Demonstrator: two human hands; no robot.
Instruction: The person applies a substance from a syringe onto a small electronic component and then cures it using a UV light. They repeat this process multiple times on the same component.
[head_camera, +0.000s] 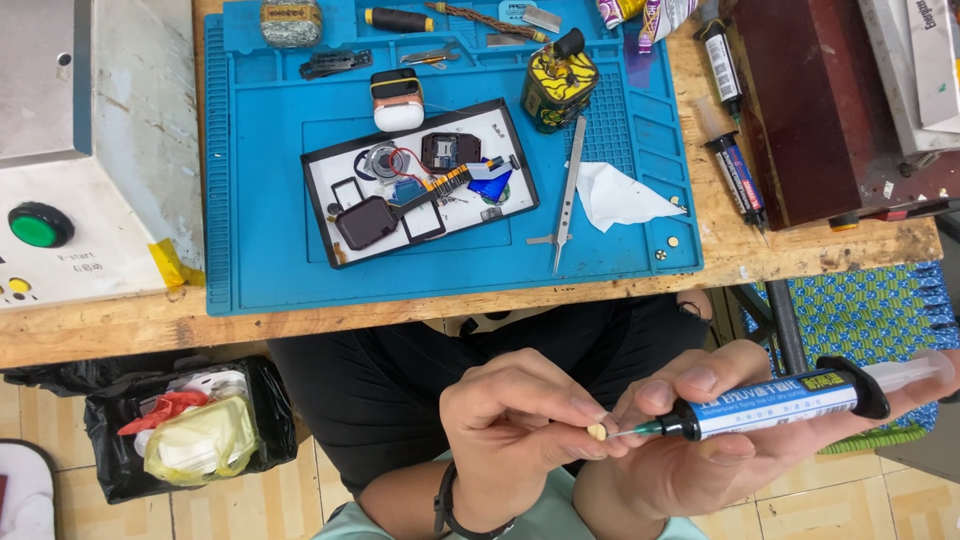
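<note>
Can't tell what the small pale bit (596, 431) is, pinched at my left hand (520, 425) fingertips; too small. Syringe (770, 405) plunger end runs off the frame's right edge, blurred. Parts on the tray (325, 165) mid-mat too tiny to ID. White machine (90, 150) cut off at left edge.

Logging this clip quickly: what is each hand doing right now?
Left hand: closed, pinching a small pale part at its fingertips.
Right hand: closed around a glue syringe, needle tip at the part.
</note>
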